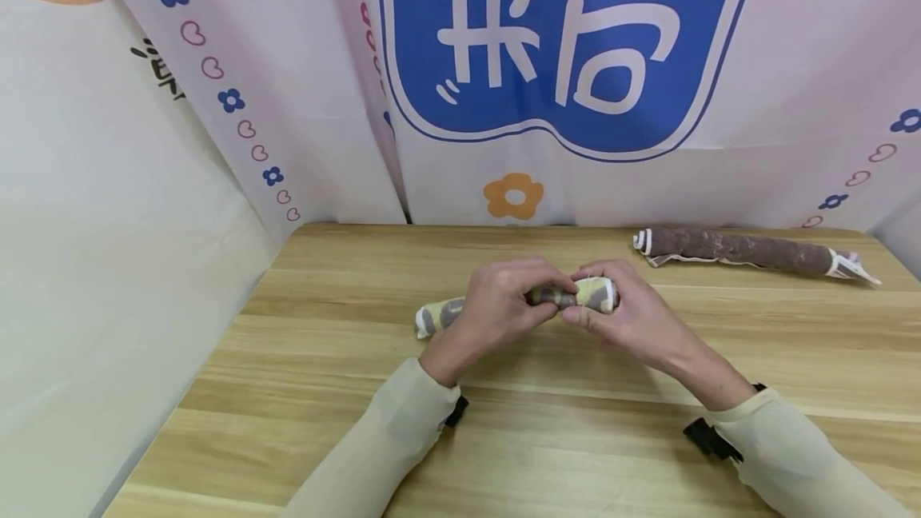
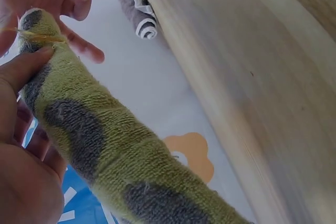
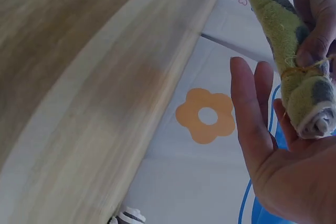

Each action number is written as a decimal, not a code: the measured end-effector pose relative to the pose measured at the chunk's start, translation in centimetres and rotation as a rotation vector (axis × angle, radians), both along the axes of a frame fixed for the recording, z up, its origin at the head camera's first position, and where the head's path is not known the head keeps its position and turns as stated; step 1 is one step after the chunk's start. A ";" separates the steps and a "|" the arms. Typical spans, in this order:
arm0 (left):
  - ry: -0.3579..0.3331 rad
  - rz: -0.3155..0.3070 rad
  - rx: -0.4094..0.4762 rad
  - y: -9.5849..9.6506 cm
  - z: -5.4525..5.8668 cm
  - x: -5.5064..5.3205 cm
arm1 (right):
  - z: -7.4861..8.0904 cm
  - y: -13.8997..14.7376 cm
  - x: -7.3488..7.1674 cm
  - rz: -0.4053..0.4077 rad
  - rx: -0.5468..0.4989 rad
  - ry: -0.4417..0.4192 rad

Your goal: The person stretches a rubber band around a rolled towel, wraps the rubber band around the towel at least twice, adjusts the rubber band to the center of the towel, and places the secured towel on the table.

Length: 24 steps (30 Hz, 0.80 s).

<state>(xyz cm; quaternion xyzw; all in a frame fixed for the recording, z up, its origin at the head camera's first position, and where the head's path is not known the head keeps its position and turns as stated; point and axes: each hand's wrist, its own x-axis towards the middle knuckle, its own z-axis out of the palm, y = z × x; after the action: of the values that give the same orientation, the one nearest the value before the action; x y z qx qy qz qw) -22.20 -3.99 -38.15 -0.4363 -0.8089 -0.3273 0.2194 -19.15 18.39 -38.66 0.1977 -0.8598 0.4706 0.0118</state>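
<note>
A yellow-green towel [image 1: 440, 316] with grey patches is rolled into a tube, held slightly above the wooden table. My left hand [image 1: 500, 302] grips the roll toward its right end, its thumb pressing on the cloth in the left wrist view. A thin yellowish rubber band [image 2: 44, 38] crosses the roll near that end, and part of it stretches away from the cloth. My right hand [image 1: 640, 314] is curved around the right end. The stretched band [image 3: 304, 68] seems to run to its fingers, partly hidden behind the roll.
A brown rolled towel [image 1: 741, 252] with white edging lies at the back right of the wooden table [image 1: 302, 390]. Behind the table hangs a printed white curtain [image 1: 324, 158] with a blue emblem. Dark straps [image 1: 712, 440] show at the cuffs.
</note>
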 end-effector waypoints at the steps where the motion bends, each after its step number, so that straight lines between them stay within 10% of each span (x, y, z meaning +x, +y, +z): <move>1: 0.001 0.002 -0.002 0.0 0.0 0.0 | 0.0 0.0 0.0 -0.007 0.022 0.025; 24: 0.109 -0.087 0.030 0.5 -0.9 0.0 | 0.6 -0.1 0.0 -0.039 0.143 0.102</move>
<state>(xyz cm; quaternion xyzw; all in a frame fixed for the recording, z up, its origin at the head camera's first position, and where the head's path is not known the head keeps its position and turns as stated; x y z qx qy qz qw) -22.22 -3.50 -39.04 -0.4850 -0.7711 -0.3242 0.2551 -19.17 18.31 -38.07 0.2052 -0.8932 0.3970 0.0507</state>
